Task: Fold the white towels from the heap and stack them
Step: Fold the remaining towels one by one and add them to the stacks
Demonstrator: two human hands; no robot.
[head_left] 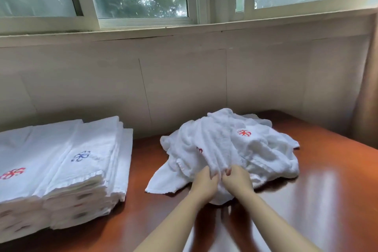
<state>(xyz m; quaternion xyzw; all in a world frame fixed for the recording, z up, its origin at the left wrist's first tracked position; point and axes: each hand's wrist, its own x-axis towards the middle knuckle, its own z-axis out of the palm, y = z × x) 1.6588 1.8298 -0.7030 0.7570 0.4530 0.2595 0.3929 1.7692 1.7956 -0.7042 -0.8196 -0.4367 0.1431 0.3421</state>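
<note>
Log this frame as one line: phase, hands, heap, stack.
phase: grasp | left hand: pinches towel | right hand: pinches same towel | heap: crumpled, right on table | stack: folded, left

No letters or numbers are showing anywhere. Only stitched marks are appearing: a red emblem (12, 173) and a blue emblem (80, 156) on the folded stack (41, 145), and a second red emblem (244, 132) on the heap (221, 143).
</note>
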